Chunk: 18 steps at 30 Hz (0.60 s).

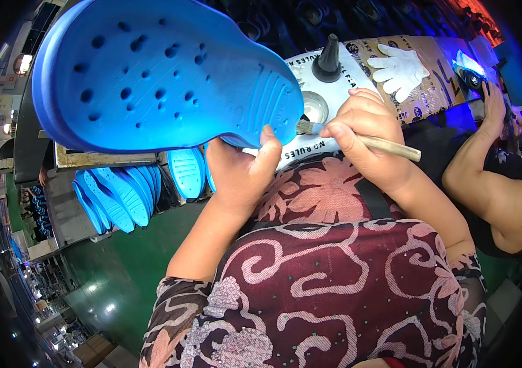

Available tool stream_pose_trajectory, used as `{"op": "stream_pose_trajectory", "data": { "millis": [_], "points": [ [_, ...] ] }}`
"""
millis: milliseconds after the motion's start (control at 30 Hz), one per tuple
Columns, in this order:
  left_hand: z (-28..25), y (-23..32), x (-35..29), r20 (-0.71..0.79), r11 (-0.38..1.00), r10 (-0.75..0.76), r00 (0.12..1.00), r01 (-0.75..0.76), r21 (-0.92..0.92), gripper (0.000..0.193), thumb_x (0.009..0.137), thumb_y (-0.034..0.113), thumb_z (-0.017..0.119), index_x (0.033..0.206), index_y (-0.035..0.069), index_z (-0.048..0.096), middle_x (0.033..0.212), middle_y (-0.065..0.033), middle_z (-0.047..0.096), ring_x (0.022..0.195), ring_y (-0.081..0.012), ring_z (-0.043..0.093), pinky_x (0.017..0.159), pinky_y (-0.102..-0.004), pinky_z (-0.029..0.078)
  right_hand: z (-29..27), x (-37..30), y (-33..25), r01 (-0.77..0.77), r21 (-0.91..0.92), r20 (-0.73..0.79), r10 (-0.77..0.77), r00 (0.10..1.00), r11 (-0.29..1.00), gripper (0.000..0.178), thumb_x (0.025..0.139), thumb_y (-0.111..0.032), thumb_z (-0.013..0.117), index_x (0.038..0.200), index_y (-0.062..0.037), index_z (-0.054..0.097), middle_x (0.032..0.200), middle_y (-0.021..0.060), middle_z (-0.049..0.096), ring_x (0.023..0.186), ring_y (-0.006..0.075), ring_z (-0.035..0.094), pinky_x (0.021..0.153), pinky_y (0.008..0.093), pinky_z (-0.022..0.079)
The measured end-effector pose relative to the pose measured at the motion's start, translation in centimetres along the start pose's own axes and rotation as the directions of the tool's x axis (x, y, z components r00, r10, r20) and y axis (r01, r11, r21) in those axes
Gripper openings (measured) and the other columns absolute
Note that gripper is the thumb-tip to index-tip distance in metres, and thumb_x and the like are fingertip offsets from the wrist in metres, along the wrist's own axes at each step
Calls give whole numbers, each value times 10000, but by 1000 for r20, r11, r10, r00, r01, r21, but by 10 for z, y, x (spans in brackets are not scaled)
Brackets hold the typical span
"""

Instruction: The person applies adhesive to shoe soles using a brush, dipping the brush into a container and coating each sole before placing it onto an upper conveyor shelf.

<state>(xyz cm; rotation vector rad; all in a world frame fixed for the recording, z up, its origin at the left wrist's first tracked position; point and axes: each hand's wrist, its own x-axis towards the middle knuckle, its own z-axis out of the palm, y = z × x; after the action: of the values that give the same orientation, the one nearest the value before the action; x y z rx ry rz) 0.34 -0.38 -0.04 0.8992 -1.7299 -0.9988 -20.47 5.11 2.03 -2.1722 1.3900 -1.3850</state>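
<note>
A large bright-blue shoe sole (169, 73), dotted with holes, fills the upper left of the head view. My left hand (241, 167) grips its narrow end from below, the thumb on the ridged face. A brush (390, 146) with a pale wooden handle is pinched in the fingers of my right hand (368, 129). Its bristles are at the narrow end's rim; whether they touch it I cannot tell. Just behind the brush, a small round metal dish (316, 105) sits on a white printed sheet (350, 64), partly hidden by the sole. Beyond it stands a black cone-shaped bottle (330, 60).
A white glove (398, 70) lies on brown cardboard (437, 64) at the far right. Another person's arm (482, 147) reaches in there toward a blue and black item (469, 70). Several blue soles (117, 193) lie lower left, with another sole (186, 170) nearer my left wrist.
</note>
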Motion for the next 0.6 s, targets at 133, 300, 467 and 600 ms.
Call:
{"op": "stream_pose_trajectory", "data": {
  "millis": [133, 300, 467, 600],
  "points": [
    [2, 0, 5, -12, 1000, -5, 1000, 5, 6, 555, 800, -7, 626, 1256, -23, 310, 1166, -160, 505, 1043, -219, 546, 965, -349, 409, -11, -11, 5, -119, 56, -104, 124, 987, 991, 204, 859, -111, 608, 674, -36, 653, 616, 69, 569, 596, 206, 513, 626, 333, 392],
    [-4, 35, 23, -21, 995, -100, 995, 99, -30, 386, 771, 23, 661, 1120, -53, 516, 982, -88, 611, 858, -161, 586, 797, -303, 470, -45, -27, 3, -322, 91, -238, 335, 912, 942, 335, 928, -167, 479, 674, 2, 618, 697, 86, 608, 674, 203, 554, 771, 348, 438],
    [-12, 83, 40, 27, 879, -168, 985, 162, -448, 530, 811, 62, 589, 1272, -106, 391, 1063, -195, 600, 846, -252, 653, 702, -308, 539, -62, -63, 32, -312, 153, -352, 347, 869, 938, 242, 883, -83, 537, 680, -19, 653, 692, 97, 624, 717, 213, 582, 708, 342, 458],
    [5, 131, 61, 751, 710, -171, 638, 608, -355, 737, 746, 185, 684, 1269, -164, 299, 809, -202, 615, 488, -211, 612, 367, -271, 480, -77, -93, 37, -362, 177, -362, 402, 841, 915, 233, 891, -141, 590, 697, -28, 654, 625, 88, 562, 631, 248, 555, 632, 376, 429]
  ]
}}
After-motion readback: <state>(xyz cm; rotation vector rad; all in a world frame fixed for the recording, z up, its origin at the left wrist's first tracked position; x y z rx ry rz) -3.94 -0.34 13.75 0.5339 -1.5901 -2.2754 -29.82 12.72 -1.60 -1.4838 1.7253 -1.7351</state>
